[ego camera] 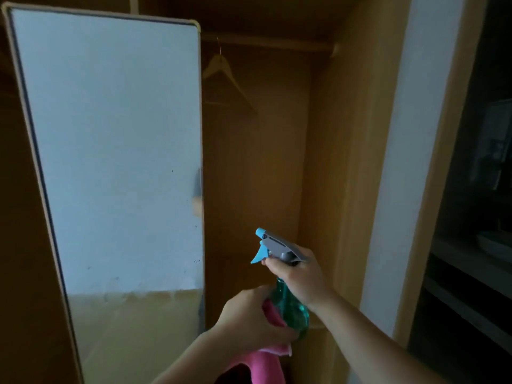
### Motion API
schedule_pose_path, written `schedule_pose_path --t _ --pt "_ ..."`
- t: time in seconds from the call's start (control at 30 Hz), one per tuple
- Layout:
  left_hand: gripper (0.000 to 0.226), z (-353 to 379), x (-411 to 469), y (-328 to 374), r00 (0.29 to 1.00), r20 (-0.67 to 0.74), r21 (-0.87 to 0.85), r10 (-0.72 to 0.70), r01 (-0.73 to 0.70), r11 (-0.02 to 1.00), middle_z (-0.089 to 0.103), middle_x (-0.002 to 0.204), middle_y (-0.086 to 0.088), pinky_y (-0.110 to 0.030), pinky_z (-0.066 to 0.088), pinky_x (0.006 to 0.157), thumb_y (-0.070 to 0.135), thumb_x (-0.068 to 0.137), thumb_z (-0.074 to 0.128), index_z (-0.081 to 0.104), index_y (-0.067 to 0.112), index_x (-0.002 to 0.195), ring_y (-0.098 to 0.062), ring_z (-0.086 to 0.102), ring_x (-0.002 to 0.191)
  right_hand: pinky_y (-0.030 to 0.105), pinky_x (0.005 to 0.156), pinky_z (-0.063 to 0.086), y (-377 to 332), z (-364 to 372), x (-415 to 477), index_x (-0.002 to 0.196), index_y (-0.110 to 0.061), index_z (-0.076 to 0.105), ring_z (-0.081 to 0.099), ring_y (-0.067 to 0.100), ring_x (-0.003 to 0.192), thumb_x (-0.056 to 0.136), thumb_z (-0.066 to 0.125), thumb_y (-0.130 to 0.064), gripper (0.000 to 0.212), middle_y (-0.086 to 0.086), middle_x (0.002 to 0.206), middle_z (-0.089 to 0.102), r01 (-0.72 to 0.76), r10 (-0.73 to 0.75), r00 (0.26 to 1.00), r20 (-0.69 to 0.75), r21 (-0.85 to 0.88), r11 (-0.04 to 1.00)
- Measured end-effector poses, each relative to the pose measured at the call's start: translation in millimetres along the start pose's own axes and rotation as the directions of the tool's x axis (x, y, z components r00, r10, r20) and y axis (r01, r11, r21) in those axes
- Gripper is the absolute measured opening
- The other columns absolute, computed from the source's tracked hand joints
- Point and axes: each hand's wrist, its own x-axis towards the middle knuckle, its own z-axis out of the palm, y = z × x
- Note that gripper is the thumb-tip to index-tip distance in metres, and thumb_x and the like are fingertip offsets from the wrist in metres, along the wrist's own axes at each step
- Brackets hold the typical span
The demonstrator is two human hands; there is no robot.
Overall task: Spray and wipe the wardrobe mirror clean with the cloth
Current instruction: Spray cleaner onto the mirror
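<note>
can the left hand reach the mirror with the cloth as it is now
Probably yes: the left hand grips the cloth just right of the mirror, and nothing lies between them; the bottle is on its other side.

The mirror point(110, 151) stands left of the open wardrobe point(318, 162); a hanger point(221, 70) hangs inside, behind it.

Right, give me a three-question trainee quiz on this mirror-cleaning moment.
1. True or false: the right hand grips the bottle just below its trigger head.
2. What does the left hand hold? A) cloth B) brush C) sponge
3. What hangs to the right of the mirror?
Key: 1 true; 2 A; 3 a hanger.
</note>
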Motion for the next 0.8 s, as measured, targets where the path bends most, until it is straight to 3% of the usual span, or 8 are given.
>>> schedule_pose_path --t 0.07,0.17,0.27,0.47,0.6,0.67,0.73,0.8 --pt "0.052 5 14 1 0.999 -0.045 0.02 -0.021 0.022 1.0 0.065 0.081 0.024 -0.017 0.057 0.066 0.067 0.048 0.068 0.056 0.045 0.093 0.008 0.061 0.071 0.019 0.072 0.047 17 -14 10 0.087 -0.006 0.063 0.06 0.014 0.078 0.084 0.07 -0.027 0.022 0.004 0.077 0.062 -0.01 0.01 1.0 -0.006 0.014 1.0" --pt "0.049 8 38 -7 0.993 -0.087 0.025 -0.083 0.085 0.996 0.065 0.078 0.024 -0.014 0.056 0.061 0.067 0.048 0.067 0.055 0.044 0.089 0.008 0.062 0.067 0.02 0.08 0.051 37 -23 18 0.097 -0.023 0.068 0.065 0.007 0.092 0.072 0.077 -0.044 0.034 -0.006 0.093 0.069 -0.07 0.07 0.998 0.005 -0.027 0.997" --pt "0.041 8 61 -22 0.986 -0.116 -0.005 -0.121 0.121 0.993 0.066 0.076 0.022 -0.011 0.052 0.054 0.069 0.054 0.067 0.054 0.046 0.085 0.008 0.061 0.064 0.017 0.074 0.051 56 -28 29 0.107 -0.031 0.063 0.062 0.003 0.092 0.074 0.078 -0.038 0.036 -0.01 0.097 0.066 -0.111 0.106 0.994 -0.037 -0.186 0.976" --pt "0.042 7 115 -39 0.993 -0.083 0.045 -0.081 0.085 0.995 0.064 0.077 0.018 -0.016 0.055 0.061 0.071 0.055 0.06 0.052 0.042 0.086 0.003 0.061 0.066 0.012 0.073 0.051 71 -37 66 0.106 -0.036 0.058 0.06 -0.004 0.094 0.078 0.077 -0.036 0.034 -0.018 0.1 0.064 -0.161 0.136 0.985 -0.104 -0.293 0.942" --pt "0.04 10 147 -54 0.992 -0.016 -0.063 -0.121 0.12 0.991 0.065 0.084 0.015 -0.019 0.056 0.064 0.055 0.058 0.073 0.052 0.041 0.089 -0.001 0.063 0.073 0.011 0.075 0.045 92 -40 96 0.108 -0.03 0.059 0.058 -0.004 0.091 0.082 0.074 -0.032 0.03 -0.019 0.097 0.062 -0.139 0.095 0.987 -0.132 -0.384 0.913" --pt "0.049 9 160 -65 0.989 0.012 -0.131 -0.148 0.148 0.98 0.062 0.095 0.015 -0.019 0.055 0.068 0.049 0.059 0.079 0.051 0.039 0.099 -0.004 0.062 0.082 0.01 0.07 0.042 111 -44 113 0.104 -0.028 0.059 0.056 -0.006 0.087 0.084 0.073 -0.029 0.025 -0.019 0.095 0.06 -0.147 0.098 0.985 -0.144 -0.386 0.911" --pt "0.057 5 171 -76 0.98 -0.018 -0.163 -0.198 0.192 0.968 0.058 0.101 0.014 -0.018 0.051 0.067 0.042 0.064 0.081 0.048 0.036 0.11 -0.006 0.06 0.087 0.01 0.066 0.041 135 -47 131 0.099 -0.029 0.058 0.056 -0.006 0.086 0.086 0.071 -0.026 0.019 -0.02 0.092 0.06 -0.198 0.161 0.978 -0.133 -0.352 0.915" --pt "0.048 6 181 -88 0.964 -0.077 -0.223 -0.253 0.231 0.947 0.058 0.098 0.013 -0.013 0.048 0.06 0.032 0.072 0.079 0.048 0.036 0.109 -0.005 0.06 0.083 0.012 0.067 0.043 166 -48 147 0.094 -0.03 0.058 0.06 -0.001 0.087 0.087 0.069 -0.021 0.016 -0.017 0.093 0.062 -0.25 0.231 0.968 -0.097 -0.302 0.92"
